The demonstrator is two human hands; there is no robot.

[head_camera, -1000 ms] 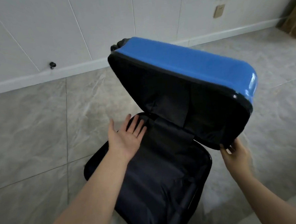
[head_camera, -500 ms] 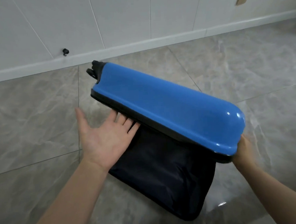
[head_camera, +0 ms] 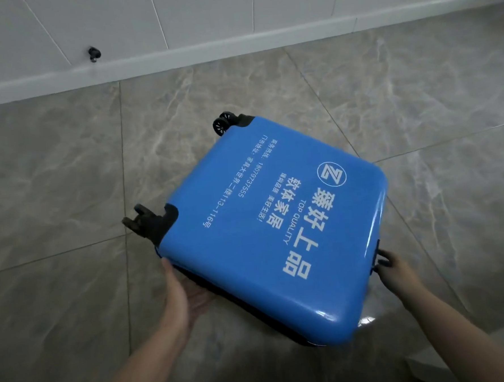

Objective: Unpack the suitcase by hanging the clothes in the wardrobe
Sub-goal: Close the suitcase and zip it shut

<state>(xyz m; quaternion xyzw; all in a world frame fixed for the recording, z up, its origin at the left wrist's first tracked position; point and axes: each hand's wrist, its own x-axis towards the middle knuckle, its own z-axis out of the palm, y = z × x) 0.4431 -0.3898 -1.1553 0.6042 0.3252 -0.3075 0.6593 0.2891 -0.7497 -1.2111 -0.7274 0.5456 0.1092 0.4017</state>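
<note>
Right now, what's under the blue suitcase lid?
The blue lid is down over the dark lower half, only its edge showing. Left hand sits under that edge; its fingers are hidden. The inside is covered.

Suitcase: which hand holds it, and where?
Both: left hand under the blue suitcase's near-left edge; right hand grips the right side edge.

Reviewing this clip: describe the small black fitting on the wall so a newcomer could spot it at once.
Start at the white skirting board running along the foot of the white wall, behind the blue suitcase. Follow it left: just above it sits the black fitting. It is the only dark spot on that pale wall.
</note>
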